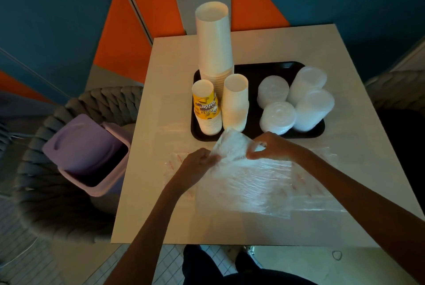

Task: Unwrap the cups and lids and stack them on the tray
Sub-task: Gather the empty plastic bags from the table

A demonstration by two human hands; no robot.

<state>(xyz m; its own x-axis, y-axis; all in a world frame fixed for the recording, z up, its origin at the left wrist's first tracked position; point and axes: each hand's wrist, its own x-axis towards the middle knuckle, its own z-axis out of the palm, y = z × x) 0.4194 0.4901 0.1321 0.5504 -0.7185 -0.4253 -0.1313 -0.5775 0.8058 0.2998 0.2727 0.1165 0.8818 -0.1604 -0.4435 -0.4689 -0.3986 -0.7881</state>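
A black tray (262, 69) sits on the white table. On its left stand a tall stack of white cups (215, 41), a shorter white stack (235, 103) and a yellow-printed cup stack (205, 107). Several stacks of clear lids (296, 98) fill its right half. Just in front of the tray, a crumpled clear plastic wrapper (230, 145) is held between both hands. My left hand (197, 163) grips its left side. Its right edge is pinched by my right hand (269, 147). What the wrapper holds is hidden.
Flat clear plastic wrappers (264, 186) lie spread on the table (149, 204) under my forearms. A purple lidded bin (89, 151) stands on a grey woven chair (46, 169) at the left. Another woven chair (397, 87) is at the right.
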